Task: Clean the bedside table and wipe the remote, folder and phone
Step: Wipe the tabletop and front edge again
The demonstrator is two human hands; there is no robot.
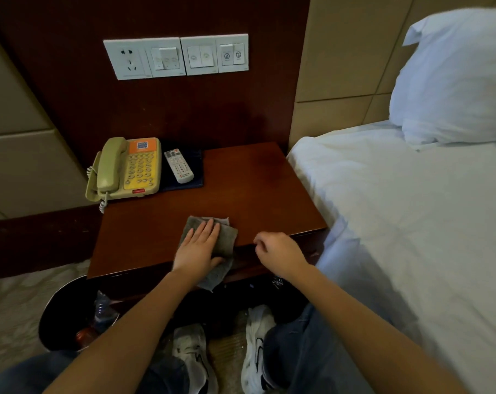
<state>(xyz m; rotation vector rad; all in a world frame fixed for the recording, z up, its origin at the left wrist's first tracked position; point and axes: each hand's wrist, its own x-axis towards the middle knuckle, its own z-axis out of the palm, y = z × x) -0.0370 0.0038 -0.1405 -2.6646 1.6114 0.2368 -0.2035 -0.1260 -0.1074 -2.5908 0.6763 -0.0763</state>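
A dark wooden bedside table [241, 189] fills the middle of the view. My left hand [198, 247] lies flat with straight fingers on a grey cloth [227, 237] at the table's front edge; part of the cloth hangs over the edge. My right hand [278, 253] hovers just right of it at the edge, fingers loosely curled, holding nothing. At the back left stands a beige phone [127, 169] with a yellow keypad. Beside it a white remote [179, 166] lies on a dark blue folder [194, 166].
A bed with a white sheet [397, 209] and pillow [454, 78] borders the table on the right. A panel of switches and a socket [175, 56] is on the wall. Below the table's front sits a black bin [62, 314] with bottles, near my shoes.
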